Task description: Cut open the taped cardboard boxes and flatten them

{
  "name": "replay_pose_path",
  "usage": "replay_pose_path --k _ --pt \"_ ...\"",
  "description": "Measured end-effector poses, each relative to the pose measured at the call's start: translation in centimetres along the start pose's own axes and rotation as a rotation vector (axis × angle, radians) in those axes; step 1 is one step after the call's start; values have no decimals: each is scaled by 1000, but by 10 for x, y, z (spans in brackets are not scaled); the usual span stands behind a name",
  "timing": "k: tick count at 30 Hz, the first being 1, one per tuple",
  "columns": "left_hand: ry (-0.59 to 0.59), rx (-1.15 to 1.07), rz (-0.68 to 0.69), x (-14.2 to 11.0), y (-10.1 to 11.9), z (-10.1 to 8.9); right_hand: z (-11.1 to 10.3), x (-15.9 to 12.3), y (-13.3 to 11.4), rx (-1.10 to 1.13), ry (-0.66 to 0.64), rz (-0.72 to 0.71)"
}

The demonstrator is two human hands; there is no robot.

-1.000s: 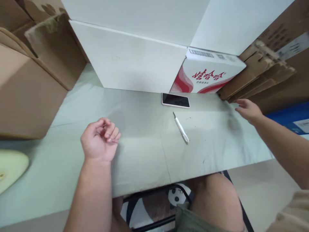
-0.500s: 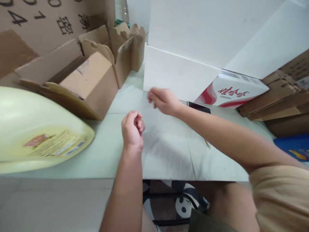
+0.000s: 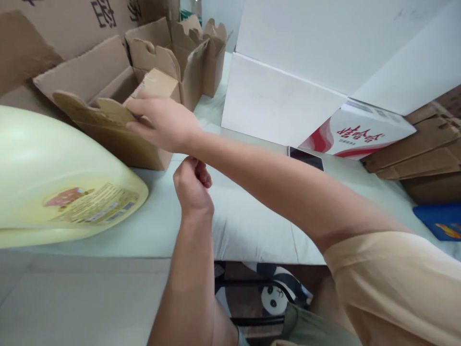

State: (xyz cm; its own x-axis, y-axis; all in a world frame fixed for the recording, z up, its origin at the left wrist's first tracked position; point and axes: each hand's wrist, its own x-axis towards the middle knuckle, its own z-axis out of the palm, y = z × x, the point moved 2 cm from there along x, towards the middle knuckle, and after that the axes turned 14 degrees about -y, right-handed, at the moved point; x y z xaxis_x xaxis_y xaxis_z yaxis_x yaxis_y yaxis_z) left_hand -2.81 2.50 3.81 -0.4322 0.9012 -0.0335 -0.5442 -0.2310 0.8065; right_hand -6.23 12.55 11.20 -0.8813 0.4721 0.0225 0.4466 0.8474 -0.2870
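My right hand (image 3: 163, 120) reaches across to the left, its fingers stretched out and apart at the front edge of an open cardboard box (image 3: 104, 117). Whether the fingertips touch the box cannot be told. Below my right wrist, my left hand (image 3: 193, 186) is closed, fingers curled in. Anything inside that grip is hidden. A big pale yellow bottle (image 3: 72, 163) with a printed label lies to the left, in front of the box.
More cut cardboard boxes (image 3: 192, 72) stand behind. A white box (image 3: 275, 98) is at the back, beside a red-and-white carton (image 3: 363, 132). A dark flat device (image 3: 306, 157) lies before them. Folded cardboard (image 3: 418, 149) and a blue packet (image 3: 439, 218) are at right.
My right hand has swung left over my left hand to the cardboard box, its fingers spreading. My left hand stays closed in nearly the same place. The view has shifted slightly.
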Motion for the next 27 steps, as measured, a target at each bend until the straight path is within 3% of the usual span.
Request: replay_pose_path --k 2,5,8,10,12,15,19,22,27 --pt "61 73 112 -4 1 2 3 -15 19 59 100 -11" --pt "220 246 458 -16 8 7 5 -58 48 195 299 -14" --pt "299 436 842 -29 15 13 5 -122 74 329 488 33" --pt "303 506 960 -30 15 13 7 -173 87 434 570 76" --pt "283 512 905 -23 13 10 9 -228 93 492 635 114" --pt "164 353 608 -4 3 6 14 -311 88 429 716 144" --pt "-244 112 311 6 -16 24 36 -391 78 548 789 186" --pt "-391 140 259 -1 -28 41 52 -415 76 554 833 226" --pt "-373 144 305 -5 -40 57 59 -424 81 494 821 207"
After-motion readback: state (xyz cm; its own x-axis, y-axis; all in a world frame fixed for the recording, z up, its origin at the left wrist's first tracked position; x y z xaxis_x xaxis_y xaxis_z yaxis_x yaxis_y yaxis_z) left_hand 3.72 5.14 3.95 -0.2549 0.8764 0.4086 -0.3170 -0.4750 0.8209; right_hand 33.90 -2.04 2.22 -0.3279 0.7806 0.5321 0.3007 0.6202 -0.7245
